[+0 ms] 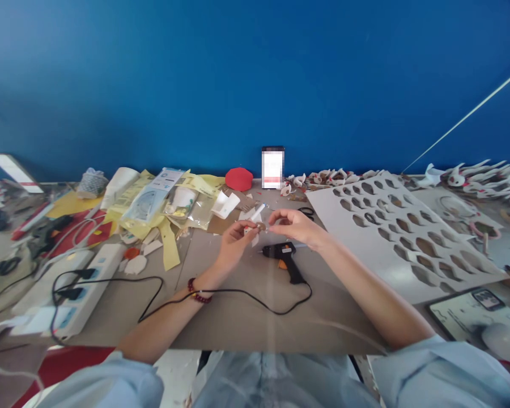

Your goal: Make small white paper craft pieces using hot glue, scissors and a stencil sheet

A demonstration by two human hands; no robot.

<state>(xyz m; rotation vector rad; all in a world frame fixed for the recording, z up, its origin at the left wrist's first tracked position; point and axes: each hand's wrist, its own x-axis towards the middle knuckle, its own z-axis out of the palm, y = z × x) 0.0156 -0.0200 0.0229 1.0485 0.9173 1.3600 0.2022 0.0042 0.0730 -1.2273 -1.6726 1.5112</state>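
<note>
My left hand [233,243] and my right hand [295,225] meet above the middle of the table, fingers pinched together on a small brownish and white piece [258,227] held between them. A red bead bracelet [199,294] circles my left wrist. Just below the hands a black hot glue gun [284,256] lies on the grey table [246,317], its black cord running left to a white power strip [74,289].
A large white sheet with several cut-out holes [402,232] lies at the right. Yellow papers and plastic packets [161,201], a red cap [238,179] and a phone [272,167] stand at the back. Small white cut pieces [484,173] pile up far right. A tablet [476,311] sits near right.
</note>
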